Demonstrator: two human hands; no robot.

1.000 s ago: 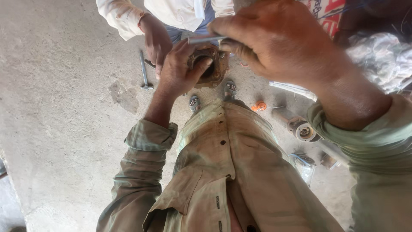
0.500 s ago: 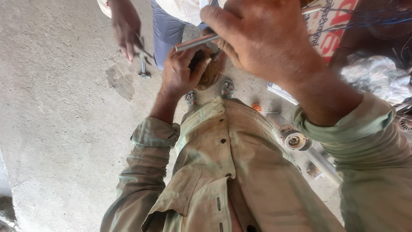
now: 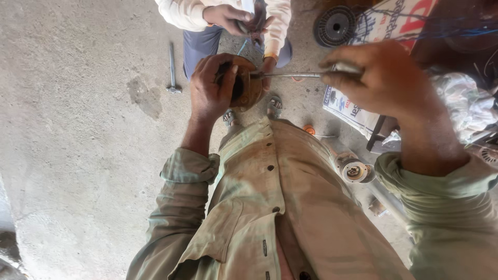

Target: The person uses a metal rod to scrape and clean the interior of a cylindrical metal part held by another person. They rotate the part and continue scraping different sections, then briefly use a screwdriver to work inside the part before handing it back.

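- Nearest the camera is the person's own olive shirt [image 3: 270, 207], with both sleeves reaching forward over the concrete floor [image 3: 78, 129].
- The left hand [image 3: 210, 91] is wrapped around a round, rusty-brown metal part [image 3: 248, 83], fingers curled over its rim and thumb behind. It is held up in the air in front of the chest, not resting on anything.
- The part looks heavy, rigid and probably greasy, so a full wrap on the rim, as here, seems the safest hold; its centre is in shadow and I cannot tell what sits inside.
- The right hand [image 3: 384, 83] is closed narrowly, fingertips pinching the near end of a thin steel rod [image 3: 290, 75]. The rod lies level, its far tip touching the part's face. It seems stiff, light and smooth, best gripped near its end.
- On the floor to the right lie a small cylindrical fitting [image 3: 354, 170] and a printed sack [image 3: 358, 111].
- Farther off, another person's hands [image 3: 233, 18] hold something small; a long bolt [image 3: 171, 67] lies on the floor beside them.
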